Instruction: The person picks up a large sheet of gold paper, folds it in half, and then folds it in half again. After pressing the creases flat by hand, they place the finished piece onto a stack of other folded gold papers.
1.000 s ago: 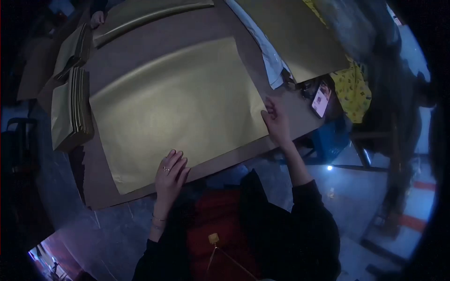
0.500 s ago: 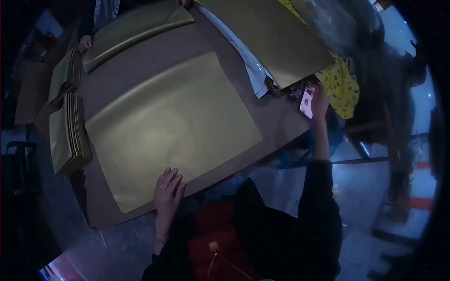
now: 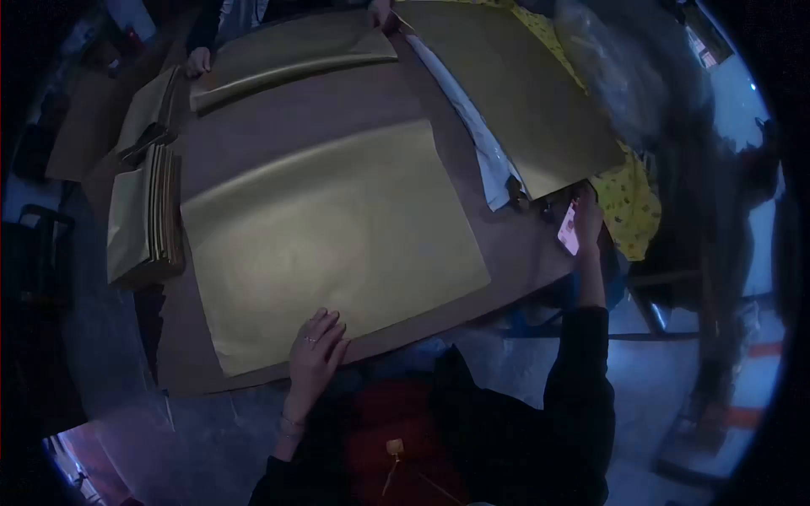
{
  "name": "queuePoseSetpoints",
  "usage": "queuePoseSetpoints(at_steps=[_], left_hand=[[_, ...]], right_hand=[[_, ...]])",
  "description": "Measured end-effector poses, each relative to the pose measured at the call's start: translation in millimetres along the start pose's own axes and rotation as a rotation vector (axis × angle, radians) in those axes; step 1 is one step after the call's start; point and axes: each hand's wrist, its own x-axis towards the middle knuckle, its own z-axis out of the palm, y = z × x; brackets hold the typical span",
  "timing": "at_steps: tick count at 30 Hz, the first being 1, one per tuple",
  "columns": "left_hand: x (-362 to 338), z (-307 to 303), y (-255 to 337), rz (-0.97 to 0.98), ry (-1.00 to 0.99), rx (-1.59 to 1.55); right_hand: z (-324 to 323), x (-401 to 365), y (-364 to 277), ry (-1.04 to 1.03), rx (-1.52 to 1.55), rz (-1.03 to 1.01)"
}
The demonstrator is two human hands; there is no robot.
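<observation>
A large gold paper sheet lies flat on the brown table in front of me. My left hand rests on the sheet's near edge, fingers stretched out and holding nothing. At the table's right side, my right hand is closed around a phone with a lit, pinkish screen. That hand is beside the near corner of a stack of gold sheets. Small dark items by that corner are too dim to make out.
Folded gold paper bundles stand along the left edge. Across the table, another person's hands hold a folded gold sheet. A white strip runs beside the right stack, and yellow patterned cloth hangs at the right.
The view has shifted, so the table appears farther right. The phone is tilted more and shows less of its screen. My left hand stays on the sheet's near edge.
</observation>
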Motion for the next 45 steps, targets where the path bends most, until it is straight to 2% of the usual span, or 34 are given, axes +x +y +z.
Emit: queuePoseSetpoints(at_steps=[1,3,7,8,11,12,15,16,18,19,20,22,23,25,28,30,32,34,37,38,41,45], left_hand=[[-1.1,0.6,-1.3,-0.009,0.009,0.006],[-0.8,0.9,-1.5,0.009,0.003,0.015],[0.4,-0.5,0.1,0.014,0.014,-0.002],[1.1,-2.5,2.1,0.01,0.006,0.013],[1.5,-3.2,2.1,0.02,0.019,-0.001],[0.7,-0.8,0.5,0.024,0.028,0.003],[0.0,0.7,0.2,0.013,0.03,0.007],[1.0,-0.2,0.9,0.019,0.026,0.011],[-0.2,1.0,1.2,0.018,0.03,-0.002],[-0.4,1.4,1.0,0.009,0.039,-0.01],[0.8,0.0,0.3,0.024,0.027,-0.002],[2.5,-1.3,3.0,0.035,0.029,-0.001],[2.5,-1.8,3.6,0.033,0.041,0.004],[0.8,2.6,0.2,0.034,0.053,-0.018],[1.3,1.7,1.4,0.024,0.051,-0.01],[0.9,0.7,0.2,0.034,0.042,-0.014],[0.2,1.5,-1.5,0.04,0.045,-0.009],[0.3,2.8,-1.0,0.044,0.055,-0.006],[-0.9,2.4,0.1,0.014,0.055,-0.025],[-0.9,2.6,0.3,0.015,0.056,-0.021],[-1.2,2.5,-0.6,0.017,0.057,-0.025],[-0.2,1.0,1.4,0.018,0.048,-0.023]], right_hand=[[-6.9,-1.0,-6.1,-0.006,0.055,0.116],[-1.8,0.0,-2.4,0.067,0.148,0.044],[-12.6,1.5,-5.3,0.124,0.085,-0.005],[-14.4,4.9,-4.3,0.031,0.087,0.013],[-9.5,4.7,-0.3,0.022,0.011,-0.021],[-8.5,4.7,-2.1,0.197,0.097,-0.115],[-15.0,14.4,-1.9,0.229,0.037,-0.012],[-22.1,17.8,-7.2,0.301,0.112,-0.075],[-37.0,18.1,-12.6,0.276,0.125,-0.057],[-35.5,21.5,-14.3,0.372,0.26,-0.05],[-40.5,12.7,-12.9,0.373,0.251,-0.039],[-68.1,-12.4,-44.6,0.228,0.396,0.066],[-77.0,-28.7,-59.1,0.214,0.377,0.075],[-65.8,-62.6,-50.1,0.179,0.299,-0.112],[-57.6,-106.6,-60.3,0.158,0.25,-0.066],[-57.4,-120.0,-68.7,0.158,0.079,-0.034],[-50.7,-121.2,-63.4,0.155,0.114,-0.038],[-49.7,-113.2,-59.4,0.114,0.337,0.026],[-55.9,-100.2,-64.9,0.18,0.336,0.015],[-61.2,-102.4,-68.6,0.106,0.295,0.011],[-51.5,-106.7,-65.7,0.059,0.22,0.028],[-61.3,-109.8,-75.4,0.128,0.215,0.04]])
